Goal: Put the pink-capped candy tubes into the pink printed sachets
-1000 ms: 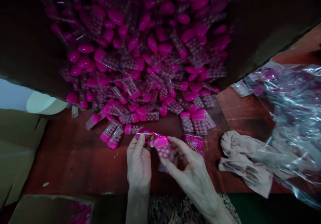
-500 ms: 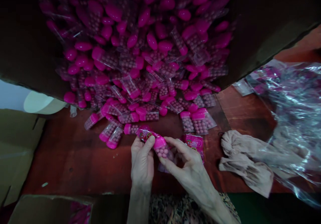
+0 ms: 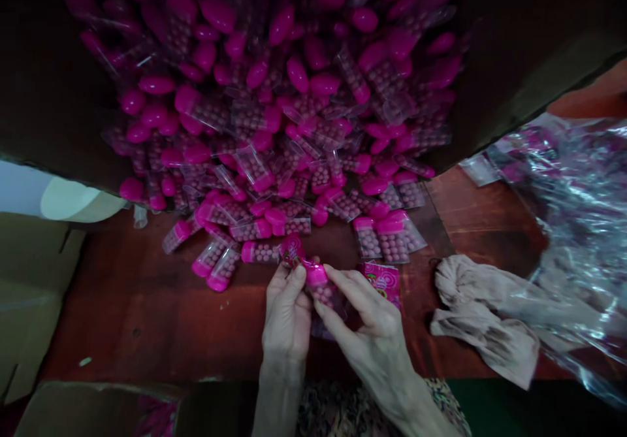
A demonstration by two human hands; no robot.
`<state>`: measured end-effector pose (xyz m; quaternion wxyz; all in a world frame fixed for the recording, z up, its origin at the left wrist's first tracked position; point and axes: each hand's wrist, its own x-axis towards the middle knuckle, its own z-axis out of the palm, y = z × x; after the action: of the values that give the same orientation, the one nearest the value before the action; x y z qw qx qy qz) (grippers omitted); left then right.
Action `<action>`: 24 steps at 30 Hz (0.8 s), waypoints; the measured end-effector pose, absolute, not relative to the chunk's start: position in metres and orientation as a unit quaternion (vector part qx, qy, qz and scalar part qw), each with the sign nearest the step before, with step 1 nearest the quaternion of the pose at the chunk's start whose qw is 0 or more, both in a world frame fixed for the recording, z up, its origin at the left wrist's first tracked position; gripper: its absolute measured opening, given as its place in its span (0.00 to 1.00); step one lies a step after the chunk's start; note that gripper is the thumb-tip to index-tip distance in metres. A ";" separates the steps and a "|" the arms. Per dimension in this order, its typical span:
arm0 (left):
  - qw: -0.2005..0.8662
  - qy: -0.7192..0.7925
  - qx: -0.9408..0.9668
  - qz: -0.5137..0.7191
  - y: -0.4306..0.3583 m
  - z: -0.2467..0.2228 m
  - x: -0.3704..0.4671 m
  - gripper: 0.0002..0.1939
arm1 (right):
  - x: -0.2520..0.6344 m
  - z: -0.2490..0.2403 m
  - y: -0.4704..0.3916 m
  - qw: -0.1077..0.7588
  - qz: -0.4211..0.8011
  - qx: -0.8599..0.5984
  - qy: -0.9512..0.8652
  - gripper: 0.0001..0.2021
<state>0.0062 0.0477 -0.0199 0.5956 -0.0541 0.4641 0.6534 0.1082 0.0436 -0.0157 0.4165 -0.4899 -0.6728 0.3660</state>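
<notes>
In the head view my left hand [image 3: 287, 309] pinches a shiny pink printed wrapper [image 3: 292, 247] between thumb and fingers. The wrapper's lower end meets the pink cap of a small clear candy container [image 3: 321, 283] filled with pink balls. My right hand [image 3: 369, 319] grips this container from the right, thumb below and index finger by the cap. Whether the wrapper goes around the cap or only touches it, I cannot tell. Close behind my left fingers, another capped candy container [image 3: 262, 252] lies on the table. More pink printed wrappers [image 3: 385, 281] lie beyond my right hand.
A large cardboard box [image 3: 519, 64] on its side spills many pink-capped containers [image 3: 255, 166] onto the reddish table [image 3: 161, 319]. At right are a crumpled beige cloth [image 3: 482, 313] and clear plastic bags [image 3: 582, 228]. An open carton [image 3: 98, 407] stands lower left.
Both hands have shifted slightly right, still holding the wrapper and the container. The wrapper's free end has turned from lying slanted to standing more upright above my left thumb.
</notes>
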 end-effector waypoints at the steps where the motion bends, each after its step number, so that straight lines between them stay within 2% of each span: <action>1: 0.601 0.461 -0.063 0.650 0.048 -0.021 0.006 0.11 | 0.110 -0.016 0.045 0.411 0.379 -0.493 -0.667 0.19; 10: 0.618 0.449 -0.050 0.644 0.049 -0.028 0.001 0.12 | 0.117 -0.018 0.050 0.387 0.505 -0.474 -0.609 0.20; 24: 0.615 0.462 -0.008 0.638 0.048 -0.022 0.002 0.13 | 0.111 -0.015 0.047 0.403 0.417 -0.483 -0.656 0.21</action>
<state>0.0020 0.0477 -0.0223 0.6154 -0.0080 0.4623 0.6383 0.1112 0.0467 -0.0151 0.4026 -0.4828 -0.6562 0.4174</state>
